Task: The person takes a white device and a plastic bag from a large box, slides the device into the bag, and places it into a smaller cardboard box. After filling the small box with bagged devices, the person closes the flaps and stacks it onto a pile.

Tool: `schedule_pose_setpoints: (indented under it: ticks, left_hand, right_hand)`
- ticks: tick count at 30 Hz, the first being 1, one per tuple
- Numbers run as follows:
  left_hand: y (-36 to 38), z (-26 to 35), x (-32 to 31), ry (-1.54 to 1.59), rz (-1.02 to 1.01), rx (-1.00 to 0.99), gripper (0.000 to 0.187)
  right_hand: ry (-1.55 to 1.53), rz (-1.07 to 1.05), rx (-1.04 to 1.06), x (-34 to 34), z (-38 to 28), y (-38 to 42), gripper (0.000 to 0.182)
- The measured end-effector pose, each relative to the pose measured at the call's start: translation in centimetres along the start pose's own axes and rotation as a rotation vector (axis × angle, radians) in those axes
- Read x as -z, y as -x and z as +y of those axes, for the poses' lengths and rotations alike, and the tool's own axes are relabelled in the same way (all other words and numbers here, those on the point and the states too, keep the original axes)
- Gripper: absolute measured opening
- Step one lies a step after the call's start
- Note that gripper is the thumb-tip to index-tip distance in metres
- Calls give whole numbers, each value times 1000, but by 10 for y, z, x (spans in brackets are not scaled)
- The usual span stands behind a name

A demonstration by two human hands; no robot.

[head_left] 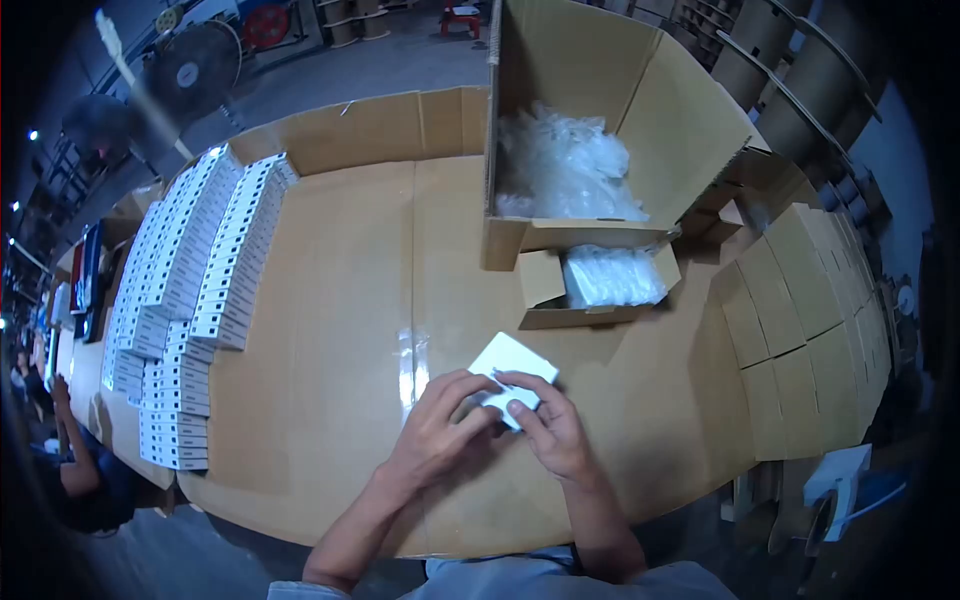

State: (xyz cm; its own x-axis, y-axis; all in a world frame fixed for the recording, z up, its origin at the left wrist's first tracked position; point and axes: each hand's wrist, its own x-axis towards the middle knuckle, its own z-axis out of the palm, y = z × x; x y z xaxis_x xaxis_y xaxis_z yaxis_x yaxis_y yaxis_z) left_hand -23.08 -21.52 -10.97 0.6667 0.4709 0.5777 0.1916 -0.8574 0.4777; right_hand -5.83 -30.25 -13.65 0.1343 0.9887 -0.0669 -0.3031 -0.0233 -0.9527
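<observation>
A cardboard-covered table (340,300) is bordered at the left by stacked rows of small white cartons (215,235) and at the right by stacked brown cartons (800,310). The far side is occupied by a tall open carton (680,120), in which crumpled clear plastic wrap (575,165) is contained; the floor behind it is partly blocked from view. Just in front of it, a low open box (590,319) is placed, filled with a bubble-wrapped bundle (612,277). Large reels (190,75) are seen in the background, and another person's arm (75,455) at the left edge.

A flat, plain white box (512,354), set at a slant, is held above the near middle of the table, nearer than the low box. It is grasped from the near left by the left hand (440,420) and from the near right by the right hand (555,430), whose thumb is laid on the upper face.

The box's near end is covered by fingers, and its underside is hidden. A small dark detail between the index fingertips cannot be identified. The picture's corners are lost in shadow.
</observation>
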Motion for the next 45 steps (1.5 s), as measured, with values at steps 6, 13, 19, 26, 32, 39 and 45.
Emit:
schedule_pose_setpoints:
  ticks: [6,13,19,26,32,39,45]
  left_hand:
    - [-153,-16,-8,-127,-135,73,20]
    - [-350,-146,-96,-801,-357,133,16]
    - [-357,-201,-122,-1067,-492,78,19]
    - [-351,-217,-118,-1022,-279,130,22]
    - [-349,-204,-116,-1222,-549,110,23]
    - [-323,-100,-63,-129,22,310,25]
    - [-162,12,-45,875,-62,445,19]
  right_hand:
    - [28,199,149,80,-14,16,16]
    - [23,236,177,117,-47,17,16]
    - [68,233,182,138,-60,22,14]
    - [76,269,188,156,-59,31,14]
    - [65,274,205,146,-74,43,13]
    - [144,351,317,139,-77,47,22]
    - [168,351,415,108,-89,29,44]
